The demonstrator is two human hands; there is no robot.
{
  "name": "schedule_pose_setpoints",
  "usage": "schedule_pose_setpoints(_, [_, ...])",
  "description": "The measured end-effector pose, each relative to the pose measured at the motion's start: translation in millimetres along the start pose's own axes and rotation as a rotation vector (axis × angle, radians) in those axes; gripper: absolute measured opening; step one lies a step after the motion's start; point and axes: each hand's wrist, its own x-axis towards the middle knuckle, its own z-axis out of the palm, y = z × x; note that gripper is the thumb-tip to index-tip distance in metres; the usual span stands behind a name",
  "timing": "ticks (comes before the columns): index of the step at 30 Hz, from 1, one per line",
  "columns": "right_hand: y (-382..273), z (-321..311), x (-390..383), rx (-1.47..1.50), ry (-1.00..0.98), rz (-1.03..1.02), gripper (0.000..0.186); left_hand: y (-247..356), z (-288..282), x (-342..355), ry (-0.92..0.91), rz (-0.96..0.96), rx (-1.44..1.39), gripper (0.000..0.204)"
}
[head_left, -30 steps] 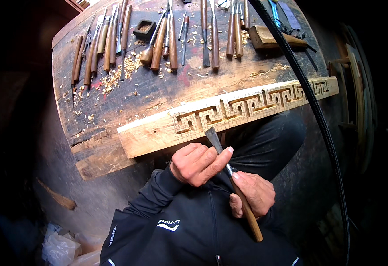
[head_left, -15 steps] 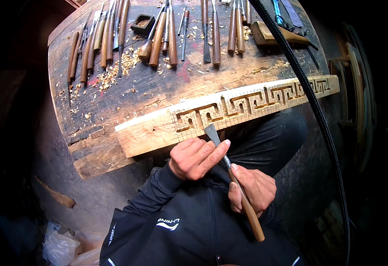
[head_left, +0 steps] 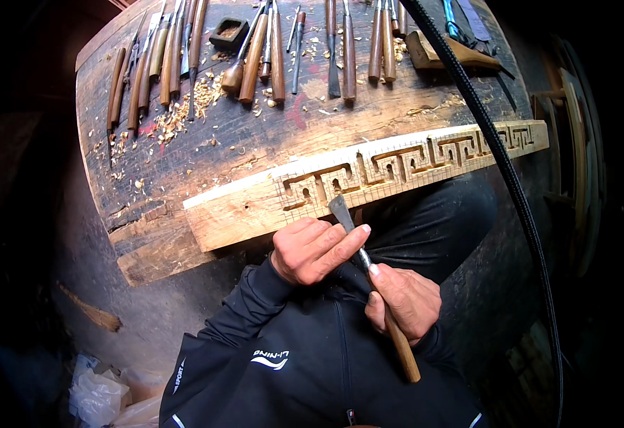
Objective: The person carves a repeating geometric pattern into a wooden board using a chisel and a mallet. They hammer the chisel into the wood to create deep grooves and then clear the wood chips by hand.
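Just beyond the hands [head_left: 309, 253], both clamped on a chisel [head_left: 402, 349], lies the carved board [head_left: 369, 181].

Locate the white lettering [head_left: 272, 354] on the chest of your dark jacket [head_left: 290, 389], between 6 and 7 o'clock from view centre; a curved white emblem [head_left: 274, 364] adjoins it. At 7 o'clock, note smaller white lettering [head_left: 178, 376] along your jacket's left edge.
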Motion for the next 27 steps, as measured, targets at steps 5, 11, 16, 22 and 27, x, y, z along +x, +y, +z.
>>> schedule_pose_setpoints(5, [5,4,-4,0.016,0.022,-0.018,0.036,-1,-1,0,-0.016,-0.004,-0.008,0.053])
schedule_pose_setpoints(11, [11,5,-6,0.056,0.036,-0.017,0.039,-1,-3,5,-0.034,-0.004,-0.011,0.053])
schedule_pose_setpoints(16, [13,9,-6,0.054,0.054,-0.024,0.041,-2,-3,3,-0.022,-0.028,-0.008,0.054])
schedule_pose_setpoints(22, [13,7,2,0.054,0.032,-0.063,0.036,-1,-3,2,-0.037,-0.043,-0.003,0.054])
schedule_pose_setpoints(27, [17,10,1,0.05,0.046,-0.078,0.035,0,-4,4,-0.036,-0.056,0.004,0.053])
